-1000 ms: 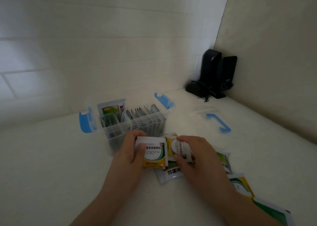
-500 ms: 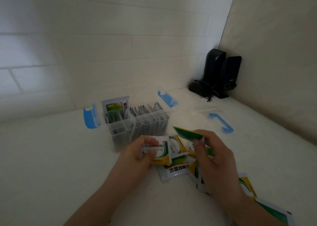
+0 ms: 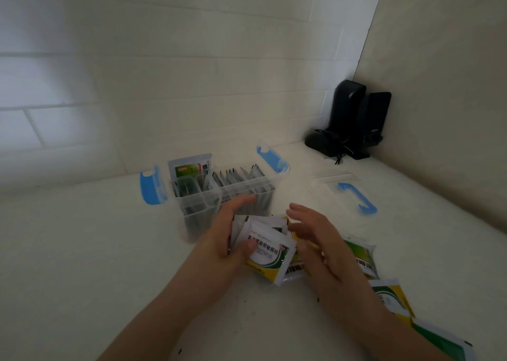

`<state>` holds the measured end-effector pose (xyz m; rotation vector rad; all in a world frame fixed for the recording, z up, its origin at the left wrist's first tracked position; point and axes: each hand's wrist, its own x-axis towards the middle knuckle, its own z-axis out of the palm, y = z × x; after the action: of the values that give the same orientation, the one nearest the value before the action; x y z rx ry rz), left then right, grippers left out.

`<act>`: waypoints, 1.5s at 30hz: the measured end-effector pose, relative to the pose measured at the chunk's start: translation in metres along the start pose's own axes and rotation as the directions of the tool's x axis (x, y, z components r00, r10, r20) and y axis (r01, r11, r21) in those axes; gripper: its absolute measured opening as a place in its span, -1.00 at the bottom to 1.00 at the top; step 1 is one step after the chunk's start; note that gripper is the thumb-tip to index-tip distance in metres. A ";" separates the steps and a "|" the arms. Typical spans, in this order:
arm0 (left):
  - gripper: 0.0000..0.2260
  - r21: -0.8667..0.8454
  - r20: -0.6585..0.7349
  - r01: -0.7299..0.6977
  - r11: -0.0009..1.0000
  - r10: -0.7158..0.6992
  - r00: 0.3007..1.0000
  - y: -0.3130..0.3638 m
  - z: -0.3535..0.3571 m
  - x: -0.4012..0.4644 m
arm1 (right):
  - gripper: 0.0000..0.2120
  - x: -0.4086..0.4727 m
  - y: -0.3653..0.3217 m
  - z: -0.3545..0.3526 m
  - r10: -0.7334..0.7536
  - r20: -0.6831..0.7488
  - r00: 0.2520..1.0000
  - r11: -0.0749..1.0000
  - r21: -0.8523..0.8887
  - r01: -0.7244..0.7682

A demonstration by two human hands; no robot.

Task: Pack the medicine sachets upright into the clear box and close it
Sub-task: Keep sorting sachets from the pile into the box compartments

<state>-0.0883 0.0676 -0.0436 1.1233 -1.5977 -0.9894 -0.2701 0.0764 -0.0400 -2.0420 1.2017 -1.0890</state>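
While gripped in the left hand [image 3: 222, 240], sachets [image 3: 264, 246] just beside the loose-fingered, empty right hand [image 3: 315, 237]

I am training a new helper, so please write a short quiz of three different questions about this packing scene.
1. True or false: the lid sits on the clear box.
2. Which hand holds the stack of sachets? A) left hand B) right hand
3. What colour are the box's latches?

Key:
1. False; it lies on the counter, to the right of the box.
2. A; the right hand's fingers are open beside the stack.
3. Blue.
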 end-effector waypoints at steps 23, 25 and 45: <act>-0.78 0.015 0.222 -0.028 1.000 0.024 0.975 0.006 -0.013 -0.004 | -0.39 0.003 -0.015 0.012 0.205 0.225 0.953 0.958 -0.246 -0.148; -0.75 -0.007 0.242 -0.024 1.000 0.025 0.970 0.006 -0.010 -0.005 | -0.41 0.007 -0.015 0.010 0.206 0.237 0.949 0.970 -0.180 -0.166; -0.84 -0.818 -0.377 -0.204 0.537 -0.234 0.896 0.074 -0.010 0.008 | -0.62 0.063 -0.101 0.028 -0.033 0.054 0.998 0.966 0.258 0.018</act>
<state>-0.0962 0.0782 0.0304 0.5740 -0.5403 -1.2060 -0.1822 0.0687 0.0450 -1.8798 0.9524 -1.1260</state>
